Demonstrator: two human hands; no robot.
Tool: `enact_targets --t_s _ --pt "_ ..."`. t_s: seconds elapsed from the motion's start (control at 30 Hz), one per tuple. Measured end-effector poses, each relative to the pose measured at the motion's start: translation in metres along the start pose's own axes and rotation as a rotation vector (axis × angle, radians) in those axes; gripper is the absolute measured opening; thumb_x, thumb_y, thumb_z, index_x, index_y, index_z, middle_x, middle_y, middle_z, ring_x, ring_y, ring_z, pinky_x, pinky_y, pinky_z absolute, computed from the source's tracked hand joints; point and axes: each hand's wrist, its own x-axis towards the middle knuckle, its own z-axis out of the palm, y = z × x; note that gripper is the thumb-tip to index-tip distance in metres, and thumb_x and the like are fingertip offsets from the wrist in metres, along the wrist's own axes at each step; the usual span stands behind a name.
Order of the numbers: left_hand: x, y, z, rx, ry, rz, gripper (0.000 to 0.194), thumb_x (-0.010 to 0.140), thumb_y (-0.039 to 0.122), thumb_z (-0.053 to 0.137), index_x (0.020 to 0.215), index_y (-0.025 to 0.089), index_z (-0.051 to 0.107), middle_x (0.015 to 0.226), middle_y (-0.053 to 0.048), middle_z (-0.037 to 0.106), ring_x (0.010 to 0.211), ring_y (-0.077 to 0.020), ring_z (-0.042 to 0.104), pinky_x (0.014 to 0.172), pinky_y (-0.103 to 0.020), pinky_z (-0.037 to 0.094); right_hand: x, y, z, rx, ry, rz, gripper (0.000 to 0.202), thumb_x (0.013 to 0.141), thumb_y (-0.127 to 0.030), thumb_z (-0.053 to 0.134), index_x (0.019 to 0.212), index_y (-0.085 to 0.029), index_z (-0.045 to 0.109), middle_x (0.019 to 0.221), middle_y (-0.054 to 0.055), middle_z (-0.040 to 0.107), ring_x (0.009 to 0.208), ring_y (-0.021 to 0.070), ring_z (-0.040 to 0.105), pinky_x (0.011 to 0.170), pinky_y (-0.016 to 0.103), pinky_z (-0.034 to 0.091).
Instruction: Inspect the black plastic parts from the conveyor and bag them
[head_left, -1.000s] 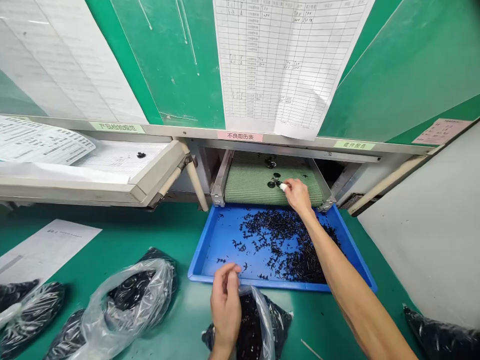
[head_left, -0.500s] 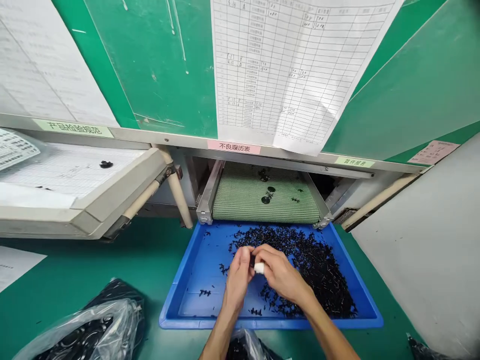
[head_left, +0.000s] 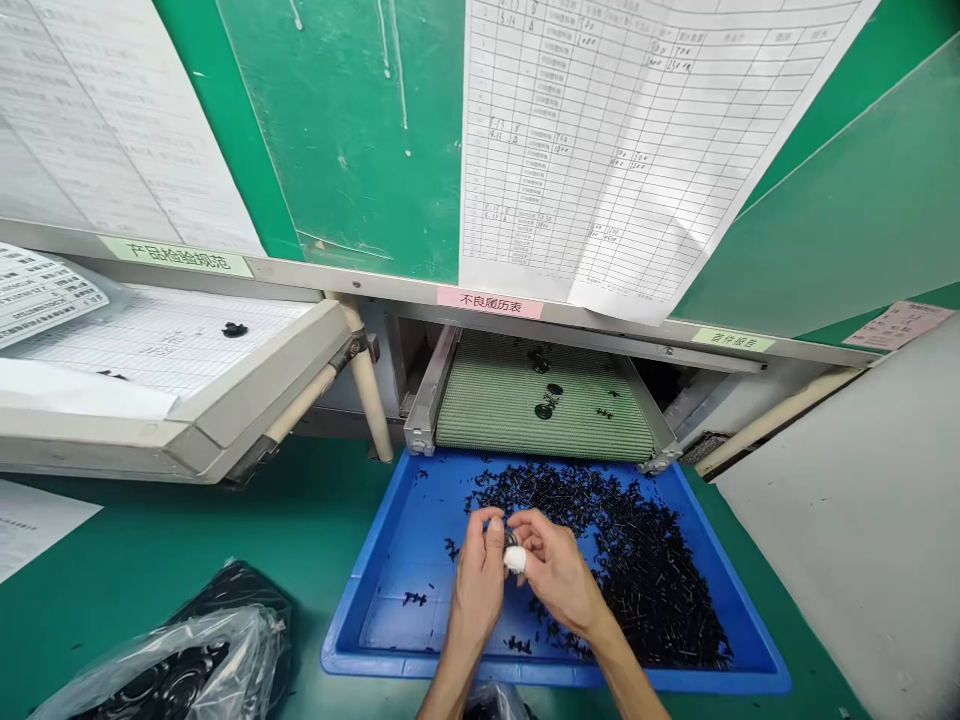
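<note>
While both hands are up over the blue tray point(head_left: 390, 662), there's a small dark round part point(head_left: 511, 539) caught between them, mostly covered by fingers. The left hand point(head_left: 478, 580) has its thumb and fingers bent in and pinched on one side of it; the right hand point(head_left: 559, 580) has its fingertips drawn in on the other side, with a white cover point(head_left: 515, 559) on one digit right up against the part. So yeah, both sets of fingers are clamped on the same piece — can't tell exactly which left fingertips touch it.

Below and to the right of the hands, a big heap of little black bits point(head_left: 652, 590) fills much of the tray, with a few strays off to the left. Just behind it is the end of a green mesh belt point(head_left: 487, 425), with several black discs point(head_left: 544, 411) and some small scraps lying on it.

On the left, a clear bag point(head_left: 244, 650) full of black round parts sits on the green tabletop point(head_left: 300, 540) — its mouth is open. Another bag point(head_left: 495, 702) pokes up at the bottom edge, below the tray. One black piece point(head_left: 235, 329) lies on gridded paper point(head_left: 195, 340) on the slanted shelf point(head_left: 225, 420).
</note>
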Motion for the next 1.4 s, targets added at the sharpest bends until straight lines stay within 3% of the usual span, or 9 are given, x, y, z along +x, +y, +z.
enact_targets --t_s 0.13,0.2,0.3,0.4,0.6,0.93,1.07,1.27,1.4 --pt "-0.002 -0.002 0.003 -0.038 -0.02 0.018 0.036 0.08 0.055 0.051 0.092 0.022 0.059 0.056 0.002 0.052 0.052 -0.0153 0.048 0.051 -0.025 0.035 0.002 0.005 0.01 -0.074 0.131 0.042 0.022 0.084 -0.019 0.04 0.092 -0.017 0.06 0.054 -0.005 0.051 0.046 0.0086 0.049 0.046 0.018 0.039" --pt "-0.002 -0.001 0.003 -0.134 -0.026 -0.019 0.039 0.079 0.056 0.053 0.095 0.02 0.058 0.052 0.004 0.048 0.049 -0.0127 0.043 0.048 -0.023 0.033 0.007 0.003 0.005 -0.143 0.097 0.033 0.025 0.086 -0.018 0.036 0.094 -0.017 0.059 0.052 -0.005 0.051 0.045 0.0091 0.049 0.047 0.018 0.037" --pt "0.003 0.002 -0.001 -0.397 -0.057 -0.186 0.045 0.076 0.057 0.057 0.1 0.018 0.057 0.047 0.008 0.039 0.04 -0.0069 0.03 0.04 -0.018 0.022 0.023 -0.009 -0.021 -0.479 0.118 -0.042 0.027 0.085 -0.014 0.036 0.094 -0.021 0.061 0.062 -0.002 0.058 0.053 0.0112 0.052 0.054 0.021 0.037" --pt "0.008 0.006 -0.005 -0.673 -0.092 -0.334 0.046 0.07 0.052 0.068 0.096 0.016 0.058 0.048 0.01 0.036 0.037 -0.0025 0.021 0.037 -0.016 0.015 0.053 -0.025 -0.056 -0.757 0.353 -0.099 0.027 0.084 -0.016 0.04 0.097 -0.021 0.063 0.084 0.004 0.062 0.071 0.0156 0.055 0.062 0.024 0.035" --pt "0.012 0.007 -0.009 -0.883 -0.04 -0.45 0.04 0.066 0.045 0.075 0.087 0.015 0.058 0.053 0.008 0.042 0.039 -0.001 0.03 0.033 -0.012 0.018 0.114 -0.033 -0.083 -0.735 0.505 -0.019 0.025 0.081 -0.017 0.044 0.094 -0.02 0.065 0.083 0.004 0.064 0.069 0.0163 0.054 0.059 0.025 0.033" --pt "0.014 0.011 -0.012 -0.83 0.007 -0.423 0.016 0.072 0.013 0.071 0.083 0.012 0.06 0.075 -0.004 0.062 0.059 -0.0082 0.056 0.039 -0.013 0.038 0.132 -0.019 -0.083 -0.67 0.548 0.064 0.016 0.072 -0.014 0.049 0.079 -0.02 0.062 0.076 0.002 0.062 0.068 0.016 0.055 0.059 0.024 0.035" --pt "0.011 0.011 -0.012 -0.816 0.026 -0.401 0.015 0.074 0.01 0.067 0.088 0.012 0.061 0.084 -0.007 0.063 0.068 -0.0105 0.059 0.047 -0.015 0.043 0.12 -0.03 -0.077 -0.68 0.513 -0.004 0.018 0.076 -0.011 0.042 0.078 -0.018 0.059 0.086 0.006 0.058 0.071 0.0168 0.051 0.063 0.027 0.035" --pt "0.004 0.016 -0.008 -0.619 -0.118 -0.253 0.039 0.081 0.05 0.057 0.102 0.017 0.057 0.072 0.0 0.056 0.051 -0.0065 0.041 0.037 -0.016 0.024 0.052 -0.032 -0.029 -0.595 0.228 -0.175 0.022 0.078 -0.007 0.041 0.083 -0.021 0.057 0.076 0.0 0.058 0.067 0.0133 0.053 0.063 0.022 0.039" --pt "0.003 0.012 -0.003 -0.448 -0.121 -0.193 0.038 0.078 0.056 0.057 0.083 0.018 0.055 0.057 0.006 0.042 0.046 -0.0054 0.031 0.04 -0.015 0.022 0.022 -0.019 -0.004 -0.457 0.076 -0.233 0.032 0.084 -0.008 0.037 0.107 -0.021 0.055 0.09 0.003 0.062 0.08 0.0144 0.056 0.074 0.024 0.042"
